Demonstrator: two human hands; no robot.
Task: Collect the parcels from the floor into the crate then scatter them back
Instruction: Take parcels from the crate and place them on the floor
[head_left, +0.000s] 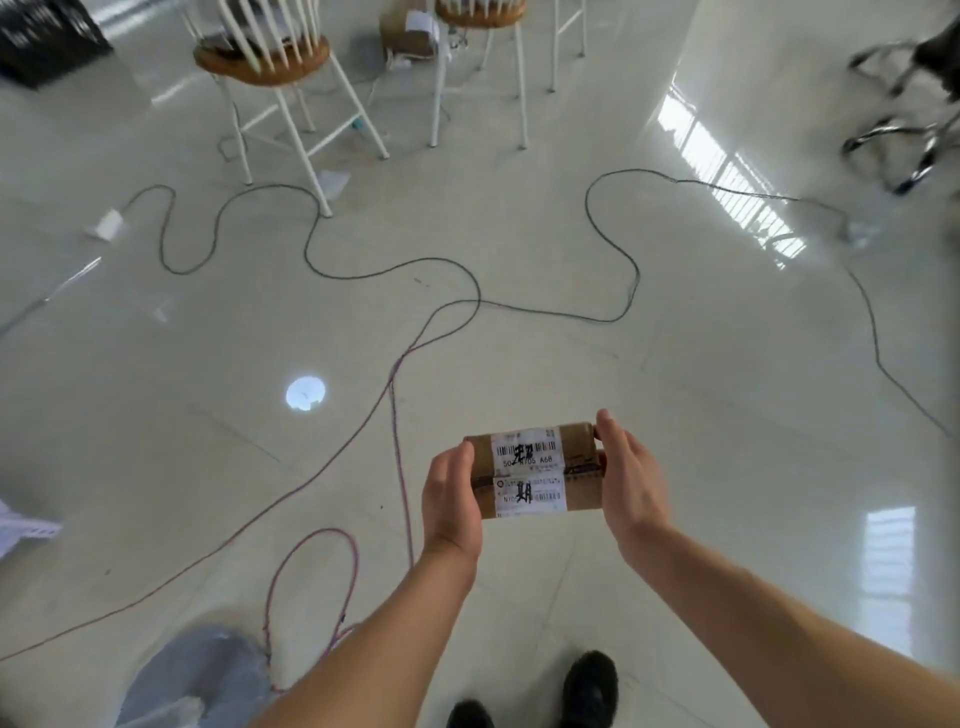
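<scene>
I hold two small brown cardboard parcels (532, 473) with white shipping labels, stacked together, in front of me above the floor. My left hand (449, 499) grips their left end and my right hand (626, 478) grips their right end. A black crate (47, 39) stands at the far upper left, partly cut off. Small white parcels lie on the floor: one at the left (106, 224), one by a chair leg (332, 182). A brown box (408, 31) sits under the far chairs.
Black cables (467, 291) and a pink-purple cable (400, 467) snake across the glossy white floor. Two white chairs with wooden seats (265, 60) stand ahead. An office chair base (904, 135) is at the upper right. White paper (21, 525) lies at the left edge. My shoes (589, 686) are below.
</scene>
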